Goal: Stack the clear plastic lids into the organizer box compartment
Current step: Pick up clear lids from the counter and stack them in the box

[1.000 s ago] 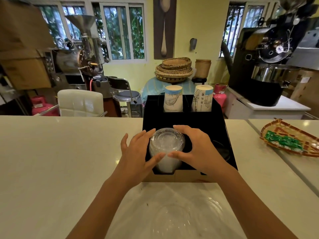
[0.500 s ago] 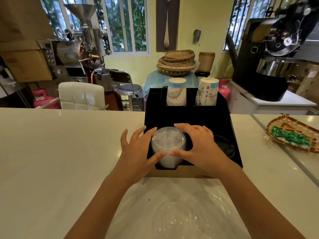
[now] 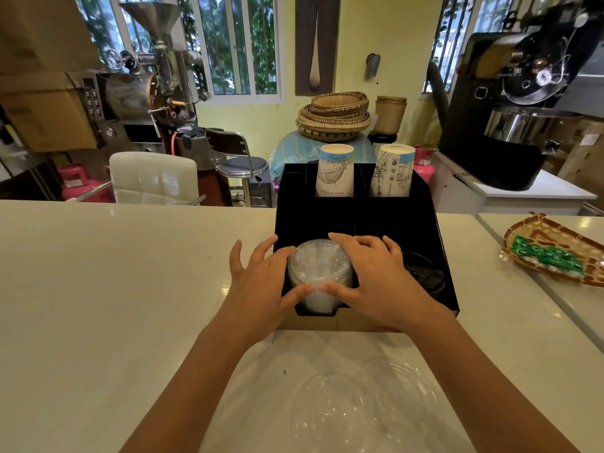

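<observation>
A stack of clear plastic lids (image 3: 318,269) stands in the front left compartment of the black organizer box (image 3: 359,214) on the white counter. My left hand (image 3: 261,282) cups the stack's left side, its thumb on the front. My right hand (image 3: 372,276) cups the right side, fingers curled over the back rim. Both thumbs nearly meet at the front. Two loose clear lids (image 3: 359,410) lie on the counter between my forearms, near the front edge.
Two stacks of paper cups (image 3: 335,170) stand in the box's back compartments. Black lids (image 3: 425,273) sit in the front right compartment. A woven tray with green packets (image 3: 552,253) lies at the right. Chairs and roasting machines stand beyond the counter.
The stack sits a little lower in its compartment and my hands have stayed around it. The view has tilted down, showing more of the loose lids.
</observation>
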